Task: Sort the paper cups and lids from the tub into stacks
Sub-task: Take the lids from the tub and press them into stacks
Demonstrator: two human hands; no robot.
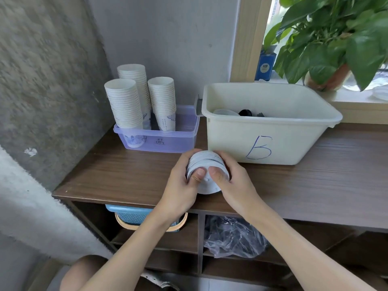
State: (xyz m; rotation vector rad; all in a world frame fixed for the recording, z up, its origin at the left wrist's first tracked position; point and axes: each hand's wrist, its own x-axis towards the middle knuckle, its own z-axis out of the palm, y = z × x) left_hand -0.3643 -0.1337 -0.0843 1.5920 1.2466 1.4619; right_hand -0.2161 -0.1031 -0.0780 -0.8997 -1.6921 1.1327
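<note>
A stack of white lids (206, 162) lies tilted on its side over the brown table, held between both hands. My left hand (182, 181) grips its left side, thumb on the front lid. My right hand (233, 179) grips the right side the same way. Behind them stands the cream tub (273, 143) marked "B", with a white lid (225, 112) and black lids (245, 113) showing at its bottom. Three tall stacks of white paper cups (126, 103) stand in a clear purple tray (168, 141) at the back left.
The wooden table (117, 171) ends at a rough wall on the left. A potted green plant (327, 38) sits on the windowsill at the right. Shelves below hold a blue basket (130, 216) and a crumpled plastic bag (233, 236).
</note>
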